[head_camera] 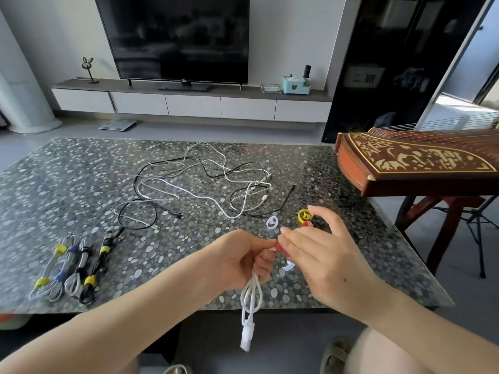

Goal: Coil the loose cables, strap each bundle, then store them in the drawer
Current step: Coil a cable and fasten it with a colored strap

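Strapping: left hand point(237, 257) grips the coiled white cable point(251, 295) at 6 o'clock, past the table point(81, 184) edge; right hand point(318, 255) pinches a red strap point(282, 248) against it.
Elsewhere: loose cables point(199, 184) at 12 o'clock; bundles point(70, 268) at 9.
Risk: loops may spring out if the left grip eases before the strap closes.

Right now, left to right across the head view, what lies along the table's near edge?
Four strapped grey and black cable bundles, left hand gripping coiled white cable, right hand pinching red strap.
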A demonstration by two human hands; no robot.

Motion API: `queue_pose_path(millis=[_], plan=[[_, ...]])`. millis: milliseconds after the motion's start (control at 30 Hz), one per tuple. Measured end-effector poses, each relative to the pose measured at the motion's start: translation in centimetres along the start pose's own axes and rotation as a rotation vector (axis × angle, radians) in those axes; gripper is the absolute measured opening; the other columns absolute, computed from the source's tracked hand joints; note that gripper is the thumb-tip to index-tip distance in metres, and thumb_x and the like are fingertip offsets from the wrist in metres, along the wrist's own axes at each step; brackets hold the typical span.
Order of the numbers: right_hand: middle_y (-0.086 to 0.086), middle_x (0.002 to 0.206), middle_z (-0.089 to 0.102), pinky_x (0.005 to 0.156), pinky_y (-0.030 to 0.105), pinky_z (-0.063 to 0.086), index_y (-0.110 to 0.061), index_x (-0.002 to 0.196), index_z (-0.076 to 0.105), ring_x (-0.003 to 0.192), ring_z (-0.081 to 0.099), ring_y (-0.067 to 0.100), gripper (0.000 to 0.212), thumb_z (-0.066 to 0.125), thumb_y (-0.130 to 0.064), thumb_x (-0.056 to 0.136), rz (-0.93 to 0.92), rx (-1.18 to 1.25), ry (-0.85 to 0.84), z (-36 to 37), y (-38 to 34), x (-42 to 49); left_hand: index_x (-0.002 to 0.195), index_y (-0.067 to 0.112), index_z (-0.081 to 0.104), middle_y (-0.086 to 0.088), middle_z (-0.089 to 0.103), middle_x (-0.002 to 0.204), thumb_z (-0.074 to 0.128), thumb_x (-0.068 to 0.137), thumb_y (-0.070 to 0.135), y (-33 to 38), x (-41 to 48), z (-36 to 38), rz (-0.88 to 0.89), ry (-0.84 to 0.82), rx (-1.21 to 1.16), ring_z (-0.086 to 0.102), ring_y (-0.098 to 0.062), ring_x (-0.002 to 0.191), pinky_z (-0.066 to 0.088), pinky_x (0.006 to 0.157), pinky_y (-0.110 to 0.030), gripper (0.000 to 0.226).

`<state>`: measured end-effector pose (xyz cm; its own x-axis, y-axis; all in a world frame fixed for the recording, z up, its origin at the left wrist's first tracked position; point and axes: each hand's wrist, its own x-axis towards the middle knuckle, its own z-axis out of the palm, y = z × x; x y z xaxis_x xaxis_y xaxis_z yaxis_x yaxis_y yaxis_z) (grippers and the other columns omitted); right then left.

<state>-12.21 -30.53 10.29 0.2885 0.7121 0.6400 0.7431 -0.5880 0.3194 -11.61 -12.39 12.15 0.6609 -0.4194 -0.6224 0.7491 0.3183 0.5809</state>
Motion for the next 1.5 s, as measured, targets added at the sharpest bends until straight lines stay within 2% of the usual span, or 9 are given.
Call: queue_pose_path(millis=[233, 467, 700, 800, 933, 1100, 1200, 1333, 1500], plan=[[0.019, 0.098, 0.071, 0.101, 0.049, 0.042, 0.002, 0.091, 0.073, 0.082, 0.067, 0.025, 0.014, 0.059, 0.0, 0.09, -0.093, -0.271, 0.014, 1.1, -0.2, -1.1, 0.054, -0.003, 0.058, -0.004, 0.048, 0.044, 0.04, 0.092, 0.003, -0.6, 0.8, 0.6, -0.155, -0.041, -0.004, 0.042, -0.009, 0.03, 0.035, 0.031, -0.014, 0.043], [0.005, 0.072, 0.061, 0.096, 0.043, 0.047, -0.002, 0.083, 0.069, 0.066, 0.058, 0.02, 0.024, 0.05, -0.008, 0.096, -0.101, -0.13, -0.089, 0.9, 0.6, -1.3, 0.06, 0.002, 0.066, -0.01, 0.065, 0.057, 0.034, 0.094, 0.012, 0.4, 0.9, -0.5, -0.187, -0.213, 0.466, 0.061, -0.016, 0.045, 0.049, 0.044, -0.018, 0.048], [-0.01, 0.063, 0.052, 0.065, 0.027, 0.041, -0.024, 0.069, 0.056, 0.065, 0.048, 0.006, 0.036, 0.04, -0.026, 0.101, 0.717, 0.823, -0.328, 1.8, -0.9, -3.3, 0.103, 0.001, 0.062, -0.011, 0.073, 0.095, 0.042, 0.097, 0.011, 1.4, 2.1, -2.9, 0.149, -0.085, 0.64, 0.069, -0.022, 0.08, 0.056, 0.073, -0.028, 0.023], [-0.003, 0.06, 0.057, 0.066, 0.024, 0.044, -0.032, 0.054, 0.06, 0.062, 0.052, 0.009, 0.053, 0.04, -0.021, 0.102, 1.046, 1.222, -0.351, 2.2, -1.9, -2.6, 0.115, 0.006, 0.06, -0.01, 0.069, 0.111, 0.049, 0.093, 0.021, 0.0, 3.8, -3.4, 0.244, -0.155, 0.628, 0.065, -0.025, 0.099, 0.051, 0.092, -0.036, 0.029], [0.004, 0.058, 0.057, 0.053, 0.02, 0.041, -0.007, 0.064, 0.061, 0.054, 0.052, 0.013, 0.04, 0.041, -0.009, 0.098, 1.29, 1.654, -0.175, 2.8, -2.9, -1.7, 0.095, 0.012, 0.075, -0.014, 0.07, 0.108, 0.045, 0.092, 0.038, -1.4, 5.8, -2.5, 0.272, -0.171, 0.448, 0.066, -0.027, 0.098, 0.048, 0.096, -0.043, 0.04], [0.005, 0.061, 0.06, 0.061, 0.028, 0.039, -0.004, 0.074, 0.064, 0.047, 0.051, 0.013, 0.017, 0.055, -0.013, 0.084, 1.541, 1.931, 0.0, 4.6, -4.4, -1.7, 0.102, -0.002, 0.068, -0.011, 0.071, 0.09, 0.058, 0.084, 0.024, -2.3, 7.7, -2.3, 0.213, -0.235, -0.145, 0.068, -0.022, 0.091, 0.05, 0.094, -0.041, 0.033], [0.007, 0.065, 0.061, 0.056, 0.023, 0.047, -0.006, 0.07, 0.063, 0.053, 0.058, 0.014, 0.029, 0.052, -0.017, 0.095, 1.524, 1.723, -0.158, 5.8, -4.6, -2.4, 0.082, 0.0, 0.058, -0.006, 0.058, 0.062, 0.056, 0.084, 0.009, -2.3, 8.6, -2.0, 0.291, -0.151, -0.331, 0.066, -0.019, 0.065, 0.057, 0.082, -0.04, 0.01], [0.002, 0.065, 0.069, 0.06, 0.019, 0.047, -0.011, 0.075, 0.067, 0.058, 0.062, 0.011, 0.036, 0.049, -0.031, 0.098, 1.333, 1.377, -0.401, 6.8, -3.5, -3.9, 0.076, 0.008, 0.048, -0.002, 0.055, 0.054, 0.045, 0.098, 0.016, -2.2, 9.5, -2.9, 0.44, 0.058, 0.021, 0.066, -0.021, 0.059, 0.052, 0.063, -0.037, 0.024], [-0.006, 0.083, 0.071, 0.07, 0.028, 0.051, -0.019, 0.091, 0.071, 0.078, 0.067, 0.012, 0.026, 0.05, -0.032, 0.097, 1.174, 0.591, -0.432, 9.4, 2.2, -5.6, 0.079, 0.007, 0.044, -0.003, 0.049, 0.049, 0.046, 0.097, 0.01, 0.1, 8.8, -4.1, 0.632, 0.212, 0.123, 0.055, -0.019, 0.043, 0.049, 0.076, -0.044, 0.019]])
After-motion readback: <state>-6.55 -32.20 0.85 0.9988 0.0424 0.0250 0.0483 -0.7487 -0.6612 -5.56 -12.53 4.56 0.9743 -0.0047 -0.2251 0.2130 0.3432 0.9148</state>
